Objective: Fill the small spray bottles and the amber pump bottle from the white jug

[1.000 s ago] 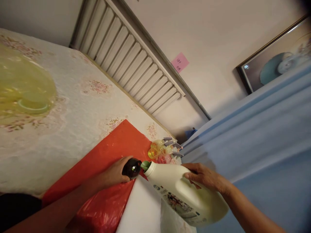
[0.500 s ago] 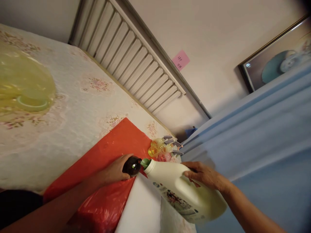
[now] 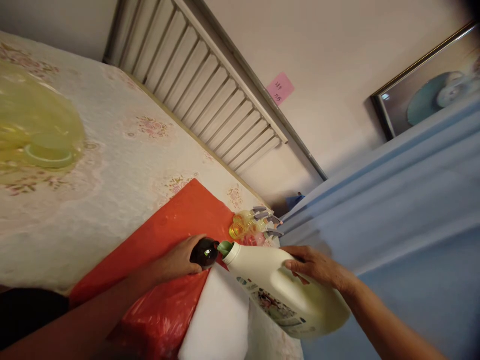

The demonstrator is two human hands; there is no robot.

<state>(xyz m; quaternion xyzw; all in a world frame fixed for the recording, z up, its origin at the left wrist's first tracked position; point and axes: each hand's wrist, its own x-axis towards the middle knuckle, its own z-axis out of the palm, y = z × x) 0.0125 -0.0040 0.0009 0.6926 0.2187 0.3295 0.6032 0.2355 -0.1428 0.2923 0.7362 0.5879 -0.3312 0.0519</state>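
My left hand [image 3: 185, 257] is closed around a dark, glossy bottle [image 3: 205, 253], whose rounded top faces me. In my right hand [image 3: 315, 265] is a large cream-coloured detergent jug [image 3: 277, 287], gripped by its handle and tipped on its side. The jug's open mouth, with a green spout [image 3: 225, 248] inside it, points left and meets the neck of the dark bottle. Whether liquid is flowing cannot be made out. Below the bottle lies a red plastic sheet [image 3: 176, 212], and a white block-like surface [image 3: 219, 315] shows beside it.
Several small clear bottles with grey trigger tops [image 3: 249, 227] stand behind the jug. A yellow translucent plastic bag [image 3: 37, 120] rests on the flowered tablecloth [image 3: 120, 165] at left. A radiator [image 3: 206, 85] lines the wall, and a blue curtain-like cloth [image 3: 423, 210] fills the right side.
Very little differs. Both hands, the dark bottle and the jug hold nearly the same pose, and the whole view has shifted slightly.
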